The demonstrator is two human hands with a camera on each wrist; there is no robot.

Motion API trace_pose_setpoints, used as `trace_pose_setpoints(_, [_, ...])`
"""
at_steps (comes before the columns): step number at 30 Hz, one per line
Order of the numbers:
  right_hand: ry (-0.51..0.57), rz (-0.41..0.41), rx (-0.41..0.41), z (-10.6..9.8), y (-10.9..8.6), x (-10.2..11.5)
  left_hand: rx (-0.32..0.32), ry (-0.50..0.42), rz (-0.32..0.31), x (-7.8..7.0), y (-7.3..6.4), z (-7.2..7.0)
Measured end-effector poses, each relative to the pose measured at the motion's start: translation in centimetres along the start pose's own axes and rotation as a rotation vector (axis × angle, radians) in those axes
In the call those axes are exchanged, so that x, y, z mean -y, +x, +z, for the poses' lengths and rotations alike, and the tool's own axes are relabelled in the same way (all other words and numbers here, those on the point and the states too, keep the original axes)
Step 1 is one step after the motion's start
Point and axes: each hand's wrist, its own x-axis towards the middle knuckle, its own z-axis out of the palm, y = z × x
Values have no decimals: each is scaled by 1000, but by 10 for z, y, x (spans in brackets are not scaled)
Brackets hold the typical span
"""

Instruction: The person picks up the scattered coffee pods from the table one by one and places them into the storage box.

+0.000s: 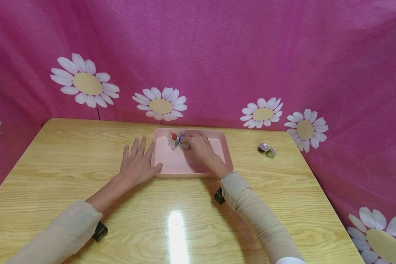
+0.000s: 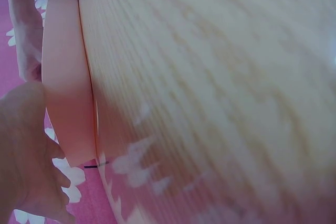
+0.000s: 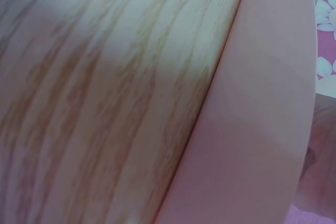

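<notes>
A shallow pink tray (image 1: 175, 161) stands on the table with several small coffee capsules at its back left. Among them are a red capsule (image 1: 173, 136), a grey-green capsule (image 1: 176, 142) and a blue capsule (image 1: 181, 138). My right hand (image 1: 199, 146) reaches into the tray and pinches a green coffee capsule (image 1: 186, 145) beside the blue one; its fingertips are partly hidden. With fingers spread, my left hand (image 1: 136, 165) lies at the tray's left side, its thumb over the near left rim. The tray's wall (image 2: 65, 66) hides the capsules in both wrist views.
To the right of the tray, a dark purple capsule (image 1: 263, 147) and another green capsule (image 1: 271, 153) lie together on the wooden table (image 1: 118, 227). A pink cloth (image 1: 211, 66) with white daisies hangs behind the table and down its right side.
</notes>
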Motion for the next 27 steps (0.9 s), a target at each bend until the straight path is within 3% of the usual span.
trace_pose_setpoints(20, [-37,-3,50,-1,2,0,-18,20,10,-1,-2,1])
trace_pose_setpoints(27, [-36,-20,32,0,2,-2,-11,11,6,-2,-2,0])
